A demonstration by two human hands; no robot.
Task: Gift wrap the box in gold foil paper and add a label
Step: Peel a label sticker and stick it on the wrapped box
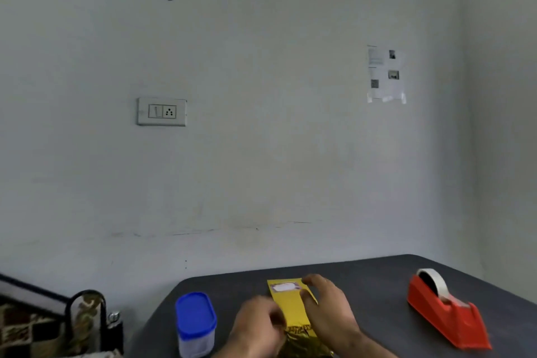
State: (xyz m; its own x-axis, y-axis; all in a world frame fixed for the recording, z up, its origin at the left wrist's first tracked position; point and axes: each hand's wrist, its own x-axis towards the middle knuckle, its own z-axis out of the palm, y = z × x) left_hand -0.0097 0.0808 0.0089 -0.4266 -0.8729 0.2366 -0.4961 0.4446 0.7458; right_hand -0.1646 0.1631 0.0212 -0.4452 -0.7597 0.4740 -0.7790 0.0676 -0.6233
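Pressing label (284,287) flat on box (292,309): right hand (328,306) fingers spread steadying; left hand (255,325) blurred, grip unclear.

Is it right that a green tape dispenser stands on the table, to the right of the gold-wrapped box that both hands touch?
Not quite. The head view shows the tape dispenser is red, not green. The rest holds: it stands on the table, right of the gold-wrapped box, which the left hand and right hand touch.
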